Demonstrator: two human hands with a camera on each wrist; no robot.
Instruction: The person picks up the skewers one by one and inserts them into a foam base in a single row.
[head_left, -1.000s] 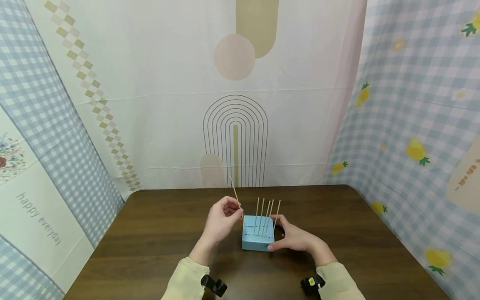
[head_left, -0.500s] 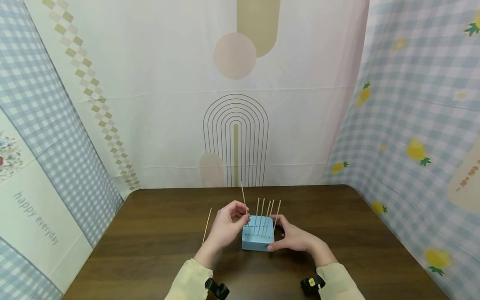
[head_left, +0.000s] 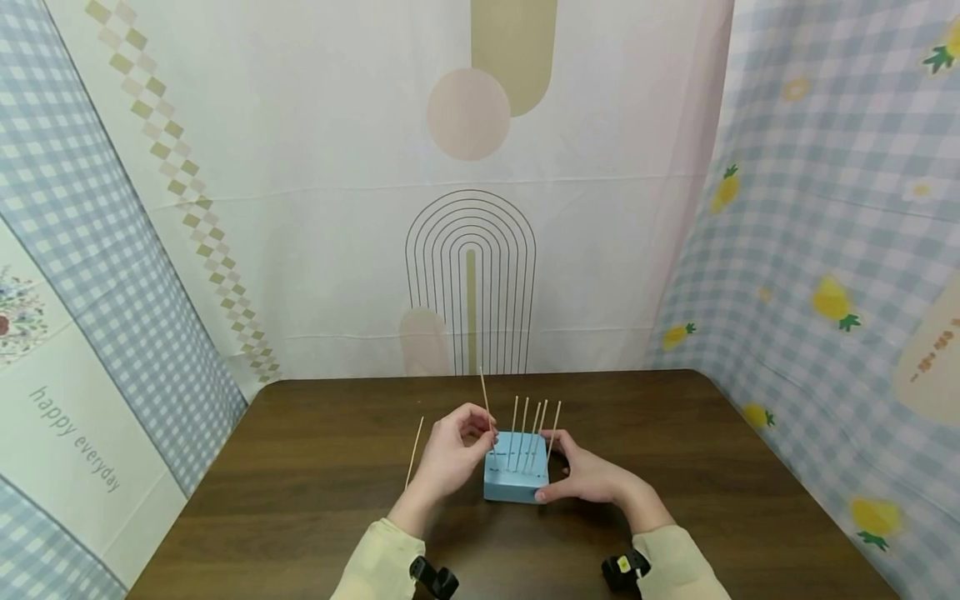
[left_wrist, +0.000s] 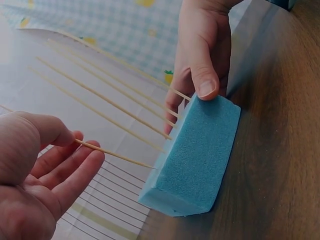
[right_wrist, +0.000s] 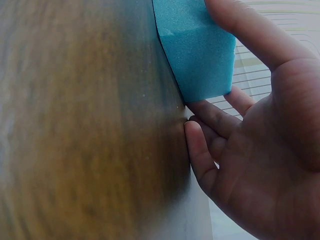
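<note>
A light blue foam block (head_left: 516,490) sits on the table, with several thin wooden skewers (head_left: 524,425) standing in its top, some slightly tilted. My left hand (head_left: 448,452) pinches another skewer (left_wrist: 117,157) between thumb and fingers. That skewer leans, and its lower end meets the block's top near the left edge; how deep it goes I cannot tell. My right hand (head_left: 592,477) holds the block at its right side, thumb (left_wrist: 204,82) at the near face and fingers round the back. In the right wrist view, the block (right_wrist: 202,62) hides part of those fingers.
One more skewer (head_left: 414,452) lies on the brown wooden table (head_left: 300,467), left of my left wrist and partly hidden by it. Patterned cloths hang behind the table (head_left: 337,250) and along both sides.
My left hand has moved right with its skewer, from the block's left edge onto its top. The skewer on the table has come into view. My right hand and the block stay put.
</note>
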